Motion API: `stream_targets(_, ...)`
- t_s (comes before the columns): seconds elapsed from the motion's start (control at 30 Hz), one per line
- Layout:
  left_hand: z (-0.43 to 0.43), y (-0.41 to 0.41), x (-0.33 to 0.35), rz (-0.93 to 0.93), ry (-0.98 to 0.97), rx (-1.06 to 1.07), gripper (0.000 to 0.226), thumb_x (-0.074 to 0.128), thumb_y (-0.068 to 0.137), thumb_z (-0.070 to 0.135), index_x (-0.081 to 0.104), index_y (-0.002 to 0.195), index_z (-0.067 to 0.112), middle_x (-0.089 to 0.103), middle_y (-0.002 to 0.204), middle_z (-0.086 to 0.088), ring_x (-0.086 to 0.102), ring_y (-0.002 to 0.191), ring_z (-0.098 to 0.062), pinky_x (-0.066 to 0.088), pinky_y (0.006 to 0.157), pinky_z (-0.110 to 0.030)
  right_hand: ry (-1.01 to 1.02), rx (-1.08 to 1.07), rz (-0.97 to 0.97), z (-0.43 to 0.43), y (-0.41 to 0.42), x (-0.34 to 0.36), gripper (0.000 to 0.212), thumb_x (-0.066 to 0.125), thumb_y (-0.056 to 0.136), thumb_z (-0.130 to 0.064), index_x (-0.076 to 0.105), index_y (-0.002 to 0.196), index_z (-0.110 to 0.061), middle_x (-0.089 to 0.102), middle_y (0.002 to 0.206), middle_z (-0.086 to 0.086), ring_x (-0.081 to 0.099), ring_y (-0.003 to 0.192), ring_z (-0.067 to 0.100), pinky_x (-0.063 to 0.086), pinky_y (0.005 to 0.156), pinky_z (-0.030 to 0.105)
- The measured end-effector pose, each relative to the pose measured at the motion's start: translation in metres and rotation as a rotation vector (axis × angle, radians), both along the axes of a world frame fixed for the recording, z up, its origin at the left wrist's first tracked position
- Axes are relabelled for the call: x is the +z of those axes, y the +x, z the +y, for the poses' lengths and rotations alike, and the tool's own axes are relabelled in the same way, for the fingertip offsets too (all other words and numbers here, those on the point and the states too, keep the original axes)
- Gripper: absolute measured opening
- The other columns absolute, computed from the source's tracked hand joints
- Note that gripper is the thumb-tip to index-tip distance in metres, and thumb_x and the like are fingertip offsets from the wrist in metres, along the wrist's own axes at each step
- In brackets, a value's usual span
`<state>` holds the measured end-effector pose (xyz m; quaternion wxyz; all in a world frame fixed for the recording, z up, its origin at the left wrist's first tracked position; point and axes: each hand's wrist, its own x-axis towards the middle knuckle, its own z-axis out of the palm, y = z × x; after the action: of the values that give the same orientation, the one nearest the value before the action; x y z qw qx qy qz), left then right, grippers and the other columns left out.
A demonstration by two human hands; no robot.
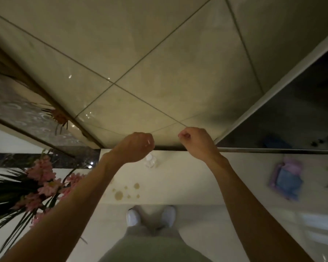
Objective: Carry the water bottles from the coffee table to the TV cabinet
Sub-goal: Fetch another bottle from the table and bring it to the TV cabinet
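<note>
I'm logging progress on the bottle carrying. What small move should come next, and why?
Probably turn away to fetch a bottle: the left hand and right hand are curled, seemingly empty, over the white surface, and no bottle is in view.

Glossy beige tiles (159,63), pink flowers (44,173).

Tiles (159,53), upper half of frame: glossy beige, thin dark grout lines in a diagonal grid. Counter (187,176), centre: off-white, with a cluster of round tan-brown stains (119,194) lower centre-left. Flowers (44,178), lower left: pink, dark green leaves. Panel (23,114), left: grey, pale ring pattern. Strip (45,159) below it: black, speckled. Cloth (286,180), right: lilac and blue. Screen (292,114), right: black, white frame. Shoes (133,217), bottom centre: white. Trousers (153,246): grey.
</note>
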<state>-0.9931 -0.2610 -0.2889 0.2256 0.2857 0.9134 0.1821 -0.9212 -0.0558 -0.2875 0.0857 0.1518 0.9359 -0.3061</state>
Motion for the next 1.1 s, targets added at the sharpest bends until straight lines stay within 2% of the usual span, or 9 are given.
stream_targets(0.13, 0.023, 0.002, 0.034, 0.087, 0.035, -0.140, 0.020, 0.051, 0.095, 0.026, 0.065, 0.101, 0.013, 0.067, 0.096, -0.006, 0.062, 0.090, -0.023, 0.048, 0.080, -0.035, 0.044, -0.001, -0.031, 0.005, 0.018, 0.025, 0.024, 0.050, 0.095, -0.028, 0.068, 0.106, -0.015, 0.070, 0.101, 0.006, 0.063, 0.091, 0.021, 0.053, 0.086, 0.039)
stream_targets(0.27, 0.031, 0.009, 0.056, 0.113, 0.064, -0.250, 0.020, 0.052, 0.094, 0.031, 0.065, 0.101, 0.017, 0.065, 0.097, -0.002, 0.060, 0.092, -0.020, 0.045, 0.081, -0.030, 0.083, -0.023, -0.071, 0.002, 0.042, 0.042, 0.024, 0.050, 0.097, -0.028, 0.065, 0.107, -0.012, 0.067, 0.097, 0.004, 0.061, 0.088, 0.018, 0.049, 0.081, 0.029)
stream_targets(0.4, 0.030, 0.017, 0.067, 0.109, 0.023, -0.380, 0.024, 0.049, 0.095, 0.035, 0.063, 0.105, 0.018, 0.061, 0.101, -0.001, 0.056, 0.096, -0.019, 0.044, 0.086, -0.031, 0.096, -0.135, -0.075, -0.010, 0.068, 0.054, 0.022, 0.046, 0.098, -0.025, 0.063, 0.106, -0.012, 0.062, 0.095, 0.002, 0.058, 0.088, 0.017, 0.044, 0.081, 0.026)
stream_targets(0.53, 0.023, 0.027, 0.069, 0.076, -0.004, -0.502, 0.023, 0.048, 0.096, 0.035, 0.060, 0.106, 0.018, 0.055, 0.099, -0.001, 0.054, 0.097, -0.019, 0.042, 0.085, -0.031, 0.053, -0.314, -0.107, -0.029, 0.098, 0.054, 0.024, 0.046, 0.096, -0.028, 0.065, 0.102, -0.015, 0.067, 0.099, 0.005, 0.063, 0.093, 0.023, 0.050, 0.081, 0.034)
stream_targets(0.63, 0.019, 0.038, 0.072, 0.086, -0.012, -0.608, 0.024, 0.046, 0.097, 0.032, 0.060, 0.102, 0.014, 0.053, 0.094, -0.001, 0.055, 0.094, -0.020, 0.045, 0.085, -0.033, 0.052, -0.423, -0.123, -0.048, 0.129, 0.053, 0.024, 0.045, 0.096, -0.029, 0.065, 0.099, -0.015, 0.067, 0.097, 0.005, 0.063, 0.091, 0.023, 0.050, 0.079, 0.034)
stream_targets(0.73, 0.020, 0.056, 0.073, 0.109, 0.004, -0.675, 0.024, 0.046, 0.097, 0.034, 0.059, 0.101, 0.015, 0.054, 0.092, 0.001, 0.056, 0.089, -0.017, 0.046, 0.080, -0.030, 0.044, -0.471, -0.146, -0.068, 0.165, 0.048, 0.022, 0.048, 0.097, -0.024, 0.065, 0.103, -0.012, 0.068, 0.102, 0.006, 0.063, 0.094, 0.022, 0.051, 0.088, 0.035)
stream_targets(0.8, 0.023, 0.073, 0.072, 0.133, 0.028, -0.721, 0.023, 0.047, 0.097, 0.034, 0.059, 0.098, 0.015, 0.058, 0.093, 0.001, 0.057, 0.086, -0.015, 0.040, 0.075, -0.024, 0.062, -0.477, -0.164, -0.079, 0.189, 0.045, 0.023, 0.049, 0.098, -0.022, 0.064, 0.109, -0.009, 0.067, 0.109, 0.007, 0.063, 0.099, 0.021, 0.048, 0.093, 0.028)
stream_targets(0.9, 0.029, 0.103, 0.072, 0.128, 0.040, -0.806, 0.028, 0.048, 0.098, 0.036, 0.063, 0.106, 0.014, 0.068, 0.101, 0.000, 0.063, 0.089, -0.014, 0.039, 0.075, -0.020, 0.089, -0.564, -0.165, -0.087, 0.223, 0.047, 0.022, 0.052, 0.096, -0.025, 0.066, 0.107, -0.013, 0.068, 0.108, 0.002, 0.063, 0.099, 0.018, 0.046, 0.084, 0.023)
stream_targets(1.1, 0.041, 0.170, 0.081, 0.052, -0.002, -0.939, 0.024, 0.048, 0.098, 0.036, 0.060, 0.109, 0.018, 0.064, 0.105, 0.000, 0.060, 0.092, -0.012, 0.043, 0.079, -0.024, 0.129, -0.683, -0.105, -0.099, 0.297, 0.060, 0.018, 0.053, 0.095, -0.022, 0.067, 0.103, -0.015, 0.069, 0.104, 0.001, 0.063, 0.092, 0.015, 0.044, 0.076, 0.021)
